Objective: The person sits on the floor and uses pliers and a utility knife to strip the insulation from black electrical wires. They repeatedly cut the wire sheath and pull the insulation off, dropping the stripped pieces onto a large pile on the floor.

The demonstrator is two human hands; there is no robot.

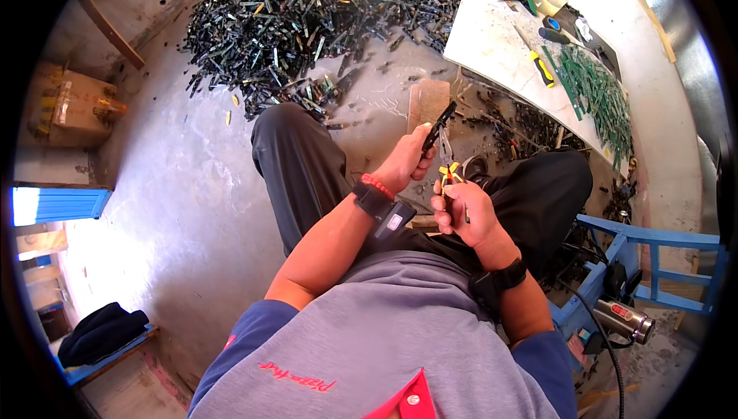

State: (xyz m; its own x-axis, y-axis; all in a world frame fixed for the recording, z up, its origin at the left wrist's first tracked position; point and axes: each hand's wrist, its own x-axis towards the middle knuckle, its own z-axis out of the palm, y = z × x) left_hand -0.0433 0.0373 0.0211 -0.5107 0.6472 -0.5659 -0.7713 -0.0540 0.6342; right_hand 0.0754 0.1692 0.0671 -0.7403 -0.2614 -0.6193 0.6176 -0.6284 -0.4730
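Note:
My left hand [410, 156] grips a narrow black plastic part [439, 128] that slants up to the right. In my right hand [464, 205] are pliers [451, 174] with yellow and black handles, their metal jaws at the lower side of the black part. Whether the jaws are closed on it cannot be told. Just beyond my hands a flat brown block [429, 102] lies on the floor.
A big heap of dark strips [300, 21] covers the floor ahead. On a pale board [484, 32] at right lie green circuit-board strips [605, 99] and a yellow-black screwdriver [542, 69]. A blue wooden chair [646, 234] and a steel flask [625, 321] are at my right.

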